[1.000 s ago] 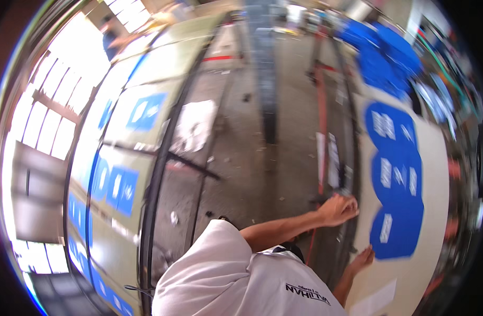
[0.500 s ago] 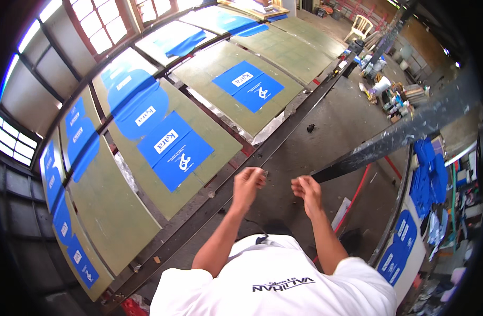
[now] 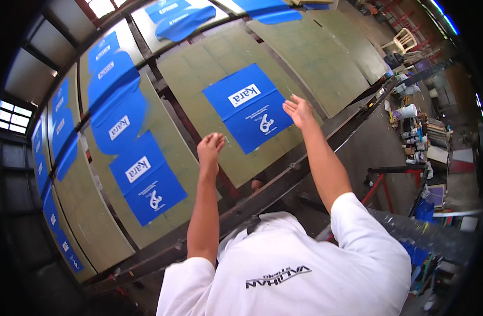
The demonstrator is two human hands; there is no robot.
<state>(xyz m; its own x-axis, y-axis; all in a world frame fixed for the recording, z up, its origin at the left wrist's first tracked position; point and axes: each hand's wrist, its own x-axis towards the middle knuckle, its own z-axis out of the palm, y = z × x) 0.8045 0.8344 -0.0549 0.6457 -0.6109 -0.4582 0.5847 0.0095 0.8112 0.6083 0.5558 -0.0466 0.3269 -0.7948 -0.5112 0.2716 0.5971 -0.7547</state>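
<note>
A blue printed sheet (image 3: 225, 118) with white patches of print and a crease across it lies flat on an olive-green board (image 3: 225, 58). Just off its near left edge is my left hand (image 3: 210, 147), its fingers curled together. Whatever they may hold is hidden. At the sheet's right edge my right hand (image 3: 300, 111) is open, fingers stretched out and thumb raised. Its fingertips overlap the edge in view, but whether they touch the sheet I cannot tell.
A second blue sheet (image 3: 123, 181) lies on the neighbouring board to the left. More blue pieces (image 3: 115, 95) overlap beyond it. A dark rail (image 3: 273, 184) borders the table's near side. Containers (image 3: 408, 111) and a pale chair (image 3: 402, 41) stand to the right.
Both hands have moved from above the floor to the blue sheet on the board. My right fingers have straightened from a curl. The view has shifted with my move toward the table.
</note>
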